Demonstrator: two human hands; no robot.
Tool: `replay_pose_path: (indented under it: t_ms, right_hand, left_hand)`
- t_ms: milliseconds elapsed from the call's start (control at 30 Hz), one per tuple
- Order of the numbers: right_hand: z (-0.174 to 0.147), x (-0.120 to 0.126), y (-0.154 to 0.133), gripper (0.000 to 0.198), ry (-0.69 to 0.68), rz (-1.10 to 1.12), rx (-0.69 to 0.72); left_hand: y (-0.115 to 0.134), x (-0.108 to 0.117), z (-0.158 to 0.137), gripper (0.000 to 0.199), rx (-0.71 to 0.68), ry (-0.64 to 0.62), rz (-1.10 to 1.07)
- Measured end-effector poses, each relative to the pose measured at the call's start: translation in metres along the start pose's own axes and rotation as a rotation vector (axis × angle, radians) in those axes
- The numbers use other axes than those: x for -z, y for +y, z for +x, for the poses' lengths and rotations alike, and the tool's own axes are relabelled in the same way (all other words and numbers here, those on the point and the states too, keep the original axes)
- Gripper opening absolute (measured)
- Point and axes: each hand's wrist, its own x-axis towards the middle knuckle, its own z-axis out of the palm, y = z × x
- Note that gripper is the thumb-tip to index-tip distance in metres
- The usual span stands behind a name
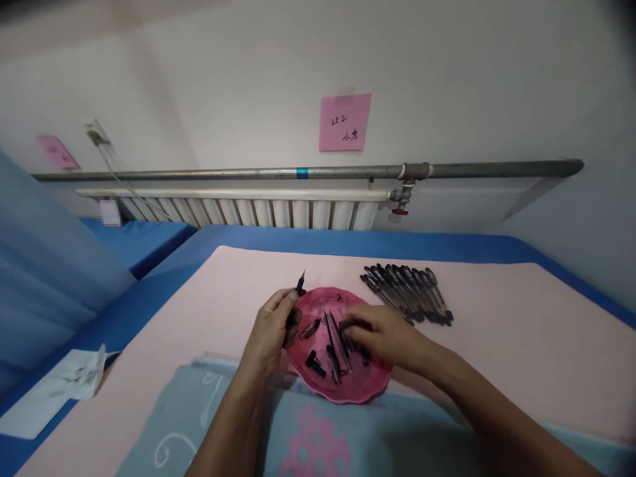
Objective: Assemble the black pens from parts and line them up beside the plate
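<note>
My left hand is closed around a dark pen part, its thin tip pointing up past the thumb. A pink scalloped plate lies in front of me, bearing loose pen parts: slim tubes, black caps and short dark pieces. Over the plate's right side, my right hand reaches down with fingers curled among the parts. Whatever those fingers pinch is hidden beneath them. Right of the plate, a row of black-capped pens lies side by side.
A pale pink sheet covers the blue-edged table. Nearest me is a light blue patterned cloth. White papers lie at the left edge. Behind stand a radiator and a metal pipe along the wall.
</note>
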Motion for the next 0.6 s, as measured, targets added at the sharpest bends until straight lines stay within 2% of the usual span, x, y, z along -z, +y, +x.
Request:
replay_pose_path:
  t_ms: [67, 300, 433, 600]
  right_hand:
    - [-0.001, -0.012, -0.004, 0.02, -0.086, -0.128, 0.097]
    - [0.003, -0.05, -0.007, 0.025, -0.137, -0.511, 0.36]
    - [0.007, -0.056, -0.006, 0.026, -0.136, -0.573, 0.393]
    - [0.01, -0.062, -0.002, 0.023, -0.142, -0.505, 0.388]
  left_hand:
    - [-0.001, -0.001, 0.0, 0.028, 0.001, 0.008, -0.004]
    - [-0.004, -0.006, -0.001, 0.025, -0.024, 0.008, -0.006]
    - [-0.003, -0.009, -0.002, 0.028, -0.017, 0.011, -0.007]
    - [-0.004, -0.011, -0.002, 0.027, -0.011, 0.005, 0.017]
